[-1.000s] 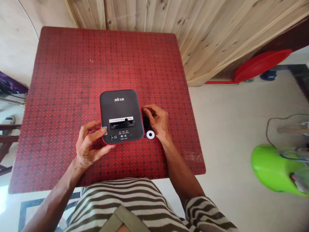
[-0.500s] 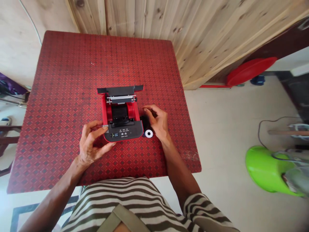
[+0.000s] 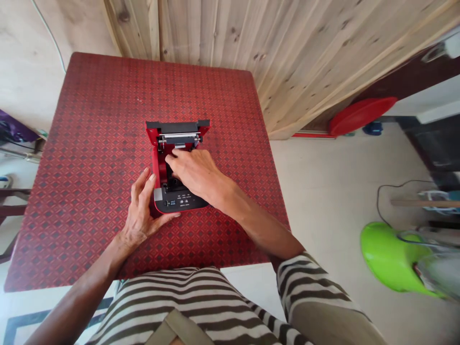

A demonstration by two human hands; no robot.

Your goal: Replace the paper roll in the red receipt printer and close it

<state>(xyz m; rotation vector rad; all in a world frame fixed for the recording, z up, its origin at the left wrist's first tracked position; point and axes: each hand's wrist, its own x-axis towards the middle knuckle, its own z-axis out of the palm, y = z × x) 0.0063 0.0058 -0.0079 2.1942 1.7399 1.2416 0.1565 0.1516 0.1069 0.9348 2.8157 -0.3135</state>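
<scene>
A red and black label printer (image 3: 181,205) stands on the table with its lid (image 3: 178,127) raised at the back. My left hand (image 3: 141,206) is at its left front corner, fingers along the left side and thumb along the front edge. My right hand (image 3: 196,172) reaches down into the open compartment (image 3: 161,165), with bent fingers pressed together. Whatever they touch or hold is hidden beneath the hand. The dark roll with a white end is out of sight; the right hand and wrist cover the place where it lay.
The table (image 3: 108,105) has a red patterned top. A plank wall (image 3: 208,33) rises behind it. To the right, a green plastic stool or tub (image 3: 384,254) and a red basin (image 3: 362,115) are at floor level, with a cable (image 3: 379,201) on the floor.
My right hand has moved left from beside the printer into its open compartment. My left fingers have come off the printer's top corner to its side. The roll has gone from view.
</scene>
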